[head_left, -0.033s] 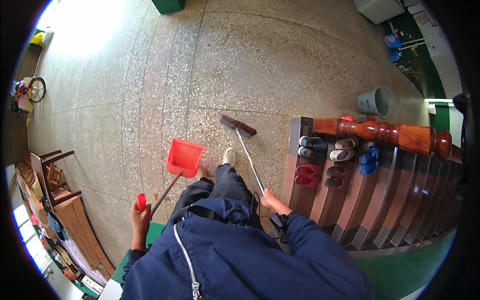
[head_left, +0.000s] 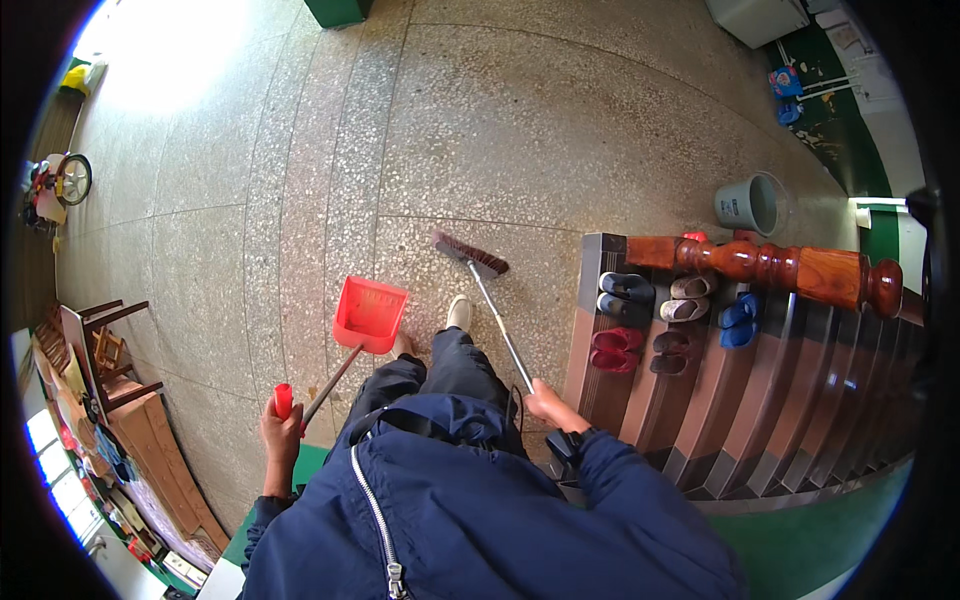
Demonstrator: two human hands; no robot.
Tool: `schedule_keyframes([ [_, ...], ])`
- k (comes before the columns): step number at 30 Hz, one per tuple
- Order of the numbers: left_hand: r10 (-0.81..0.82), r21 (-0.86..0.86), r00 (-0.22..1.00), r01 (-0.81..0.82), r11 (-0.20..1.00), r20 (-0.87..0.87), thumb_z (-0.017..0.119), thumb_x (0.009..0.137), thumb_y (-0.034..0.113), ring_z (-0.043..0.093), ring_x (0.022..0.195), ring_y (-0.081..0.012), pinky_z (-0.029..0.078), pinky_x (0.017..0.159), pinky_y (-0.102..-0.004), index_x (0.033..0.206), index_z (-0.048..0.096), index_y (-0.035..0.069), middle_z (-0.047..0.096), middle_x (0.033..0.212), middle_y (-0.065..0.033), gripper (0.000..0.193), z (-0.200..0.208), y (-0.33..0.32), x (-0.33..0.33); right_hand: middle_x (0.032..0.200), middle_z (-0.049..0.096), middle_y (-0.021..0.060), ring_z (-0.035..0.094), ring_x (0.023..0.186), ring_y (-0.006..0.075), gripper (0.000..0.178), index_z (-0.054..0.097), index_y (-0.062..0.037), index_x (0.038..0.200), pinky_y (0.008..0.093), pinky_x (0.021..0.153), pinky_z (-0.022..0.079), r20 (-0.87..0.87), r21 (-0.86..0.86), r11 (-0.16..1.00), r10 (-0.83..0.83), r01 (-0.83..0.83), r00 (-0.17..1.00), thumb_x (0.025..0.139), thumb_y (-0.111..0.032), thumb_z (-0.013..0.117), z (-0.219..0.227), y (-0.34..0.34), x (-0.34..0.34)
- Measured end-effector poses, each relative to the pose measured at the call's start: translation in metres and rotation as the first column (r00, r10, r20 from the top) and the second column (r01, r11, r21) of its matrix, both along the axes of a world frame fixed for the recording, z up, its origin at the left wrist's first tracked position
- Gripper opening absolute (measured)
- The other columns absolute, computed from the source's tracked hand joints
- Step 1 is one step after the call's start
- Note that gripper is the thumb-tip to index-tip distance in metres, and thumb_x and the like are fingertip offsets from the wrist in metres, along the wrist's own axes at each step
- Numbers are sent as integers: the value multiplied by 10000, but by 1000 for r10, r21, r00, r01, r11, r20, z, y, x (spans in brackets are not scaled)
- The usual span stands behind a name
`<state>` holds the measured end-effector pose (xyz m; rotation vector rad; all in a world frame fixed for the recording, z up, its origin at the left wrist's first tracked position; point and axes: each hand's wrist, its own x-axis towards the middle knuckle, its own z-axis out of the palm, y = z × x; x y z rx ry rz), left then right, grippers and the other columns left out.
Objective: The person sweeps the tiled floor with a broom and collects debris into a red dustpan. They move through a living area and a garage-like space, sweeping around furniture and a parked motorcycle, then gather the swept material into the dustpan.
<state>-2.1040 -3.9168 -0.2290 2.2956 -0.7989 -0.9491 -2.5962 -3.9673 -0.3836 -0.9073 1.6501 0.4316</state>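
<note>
The left hand (head_left: 279, 435) has its fingers curled around the red grip (head_left: 284, 401) of the dustpan (head_left: 357, 317). The red pan is on the floor (head_left: 520, 130), left of the broom (head_left: 474, 256) and just left of the person's feet, its open side facing far. The right hand (head_left: 556, 407) has its fingers closed around the broom's handle, which slants far and left to brown bristles resting on the floor, beyond the light shoe (head_left: 459, 312). Broom and dustpan are apart. To the right, pairs of slippers (head_left: 740, 320) sit on the brown stairs (head_left: 690, 405), next to a turned wooden post (head_left: 770, 267). A bucket (head_left: 734, 206) stands just beyond the post.
</note>
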Motion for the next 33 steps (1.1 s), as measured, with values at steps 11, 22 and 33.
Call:
schedule_keyframes([
  [11,-176,-90,978,187,978,114,691,806,120,516,539,-83,422,481,-277,943,603,37,542,658,-8,183,-21,-15,73,758,602,180,589,523,278,241,509,6,1053,406,387,416,-171,-152,929,-360,336,917,841,-107,494,-1,38,-12],
  [22,-318,-64,947,314,947,-56,697,811,129,507,556,-79,411,477,-274,915,592,18,559,677,-7,184,-28,3,196,832,664,281,692,830,368,215,628,92,917,458,688,529,-164,-118,972,-221,204,961,803,-44,508,-55,151,180],
  [33,-370,-65,929,368,928,-24,674,803,195,556,532,-149,434,488,-335,955,596,16,558,665,-78,247,-51,24,253,608,466,47,402,428,138,84,512,-64,884,335,366,289,80,-51,689,-718,723,691,805,-59,543,41,239,165],
])
